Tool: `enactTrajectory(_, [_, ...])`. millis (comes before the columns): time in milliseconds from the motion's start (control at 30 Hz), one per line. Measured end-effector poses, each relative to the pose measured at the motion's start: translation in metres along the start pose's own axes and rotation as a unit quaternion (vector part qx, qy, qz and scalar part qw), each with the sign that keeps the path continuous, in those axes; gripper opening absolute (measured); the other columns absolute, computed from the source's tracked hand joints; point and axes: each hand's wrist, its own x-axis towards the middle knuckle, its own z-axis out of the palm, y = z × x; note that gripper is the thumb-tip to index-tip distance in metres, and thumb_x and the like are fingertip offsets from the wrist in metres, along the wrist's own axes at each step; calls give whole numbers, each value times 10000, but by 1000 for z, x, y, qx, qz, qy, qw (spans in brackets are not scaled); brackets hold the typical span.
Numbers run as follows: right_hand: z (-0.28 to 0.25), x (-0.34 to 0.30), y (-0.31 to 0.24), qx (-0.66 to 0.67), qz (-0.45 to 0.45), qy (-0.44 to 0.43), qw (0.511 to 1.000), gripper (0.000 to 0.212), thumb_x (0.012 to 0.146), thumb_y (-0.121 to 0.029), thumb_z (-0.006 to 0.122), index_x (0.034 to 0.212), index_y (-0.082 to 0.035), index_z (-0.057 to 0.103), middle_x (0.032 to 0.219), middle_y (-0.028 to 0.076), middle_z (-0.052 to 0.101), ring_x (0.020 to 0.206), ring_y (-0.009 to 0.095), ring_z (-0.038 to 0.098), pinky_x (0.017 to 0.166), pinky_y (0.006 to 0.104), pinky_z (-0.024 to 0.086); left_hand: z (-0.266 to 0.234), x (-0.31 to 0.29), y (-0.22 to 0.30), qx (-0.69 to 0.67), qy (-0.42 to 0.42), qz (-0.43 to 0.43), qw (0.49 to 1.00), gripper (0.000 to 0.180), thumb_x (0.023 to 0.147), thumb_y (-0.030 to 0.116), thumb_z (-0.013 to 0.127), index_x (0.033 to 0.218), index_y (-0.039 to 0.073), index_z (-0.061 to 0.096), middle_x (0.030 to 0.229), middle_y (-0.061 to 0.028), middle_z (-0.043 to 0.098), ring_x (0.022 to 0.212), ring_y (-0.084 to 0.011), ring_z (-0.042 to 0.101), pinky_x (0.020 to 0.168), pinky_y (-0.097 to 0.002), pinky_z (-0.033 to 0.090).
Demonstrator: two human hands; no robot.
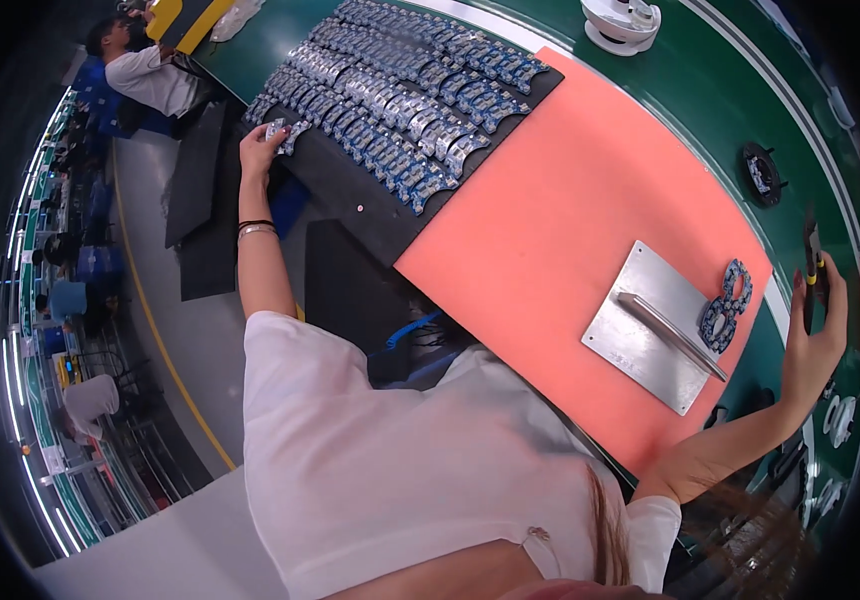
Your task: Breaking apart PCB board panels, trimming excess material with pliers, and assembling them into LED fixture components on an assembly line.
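The left hand (256, 152) has its fingertips closed on a small curved blue-and-silver circuit board (297, 135) above the near edge of the black mat (375, 222), toward its left corner, beside rows of similar boards (400, 172). The right hand (816, 338), past the right edge of the salmon-pink mat (550, 200), grips yellow-and-black pliers (813, 243).

Blue-and-silver boards (382, 98) stripe a black mat (328, 185) at far left; a solid salmon-pink mat (560, 190) sets off a silver-grey plate (622, 338). Yellow-and-black pliers (814, 250) punctuate the right, the bench (685, 85) deep green, the near shirt (410, 460) white.
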Motion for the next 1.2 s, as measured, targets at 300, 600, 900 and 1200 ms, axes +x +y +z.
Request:
enactTrajectory(300, [-4, -38, 1, 1, 25, -66, 998, 297, 907, 2, 628, 1200, 2, 582, 1078, 105, 622, 970, 207, 601, 919, 307, 441, -19, 71, -42, 116, -65, 68, 989, 324, 802, 196, 812, 1074, 36, 738, 893, -32, 731, 815, -100, 649, 758, -255, 499])
enactTrajectory(600, [-13, -77, 1, -12, 85, -59, 995, 322, 891, 24, 632, 1208, 14, 577, 1110, 113, 619, 993, 215, 600, 916, 308, 445, -4, 64, -38, 131, 93, 165, 973, 299, 793, 207, 813, 1045, 61, 749, 946, -71, 750, 885, -139, 702, 816, -274, 532])
enactTrajectory(900, [-31, -101, -6, -22, 93, 22, 995, 384, 697, -134, 774, 1060, -71, 671, 1049, 121, 666, 1028, 321, 618, 918, 416, 465, -40, 106, -61, 224, 0, 301, 927, 382, 931, 351, 617, 1200, 90, 689, 1143, -148, 696, 1019, -319, 673, 879, -386, 515])
enactTrajectory(1200, [-46, -132, -14, -60, 131, 21, 989, 446, 714, -150, 765, 1136, -94, 634, 1011, 54, 607, 950, 225, 581, 846, 359, 442, 342, 117, 57, 118, -133, 412, 894, 386, 928, 363, 617, 1195, 95, 693, 1132, -146, 699, 1014, -327, 672, 871, -393, 517])
